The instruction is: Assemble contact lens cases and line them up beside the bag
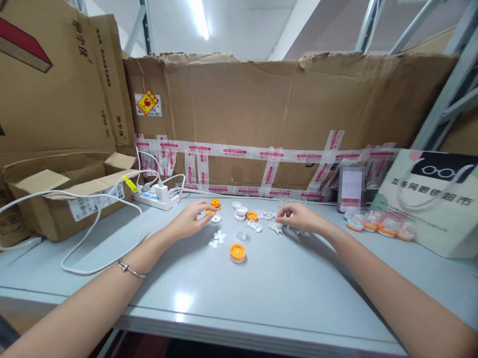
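Note:
My left hand [192, 219] is over the left of the desk, thumb and fingers apart, beside a small stack of orange caps [215, 203] and a white round cap [216, 219]. My right hand [298, 217] is lowered to a spread of flat white plastic pieces [266, 215], its fingertips pinched at one of them. Between the hands stand white round parts [241, 213], an orange ring [252, 216] and a clear cylinder [242, 233]. Nearer me sits an orange round cup [238, 253] with a pale base. Several small white discs [218, 238] lie to its left.
Finished-looking orange-and-white round cases [387, 226] sit at right before a paper bag [432, 203] and a phone [351, 189]. At left are an open carton [64, 192], a power strip [157, 196] and a looping white cable [67, 256]. Cardboard [242, 105] walls the back.

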{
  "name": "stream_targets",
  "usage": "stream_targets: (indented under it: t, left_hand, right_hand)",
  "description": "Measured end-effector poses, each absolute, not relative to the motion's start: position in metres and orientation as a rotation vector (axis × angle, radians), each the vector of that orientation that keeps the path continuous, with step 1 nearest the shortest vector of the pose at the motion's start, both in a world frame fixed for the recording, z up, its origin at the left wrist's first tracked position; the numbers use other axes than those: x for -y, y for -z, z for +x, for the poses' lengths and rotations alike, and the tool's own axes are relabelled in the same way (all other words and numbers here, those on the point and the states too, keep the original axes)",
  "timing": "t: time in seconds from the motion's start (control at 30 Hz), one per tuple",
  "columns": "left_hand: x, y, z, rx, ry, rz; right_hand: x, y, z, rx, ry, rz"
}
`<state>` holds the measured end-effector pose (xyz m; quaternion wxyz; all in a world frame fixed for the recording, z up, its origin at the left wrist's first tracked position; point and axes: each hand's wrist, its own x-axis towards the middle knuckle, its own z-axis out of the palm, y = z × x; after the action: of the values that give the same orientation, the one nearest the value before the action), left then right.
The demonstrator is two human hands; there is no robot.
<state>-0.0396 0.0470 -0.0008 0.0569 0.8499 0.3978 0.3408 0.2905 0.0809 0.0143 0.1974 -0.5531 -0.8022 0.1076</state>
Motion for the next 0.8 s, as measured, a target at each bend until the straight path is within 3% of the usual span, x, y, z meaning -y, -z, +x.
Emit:
stream_targets:
  t: [0.47,0.8]
  left_hand:
    - [-0.042,-0.002,-0.035,-1.180,-1.047,2.568]
    - [-0.016,0.000,0.009,-0.716,-1.161,2.520]
  right_hand:
    - [-0.067,-0.025,0.278,2.130,-0.473,-1.618]
    - [-0.024,-0.012,0.196,1.807,-1.296,-0.937]
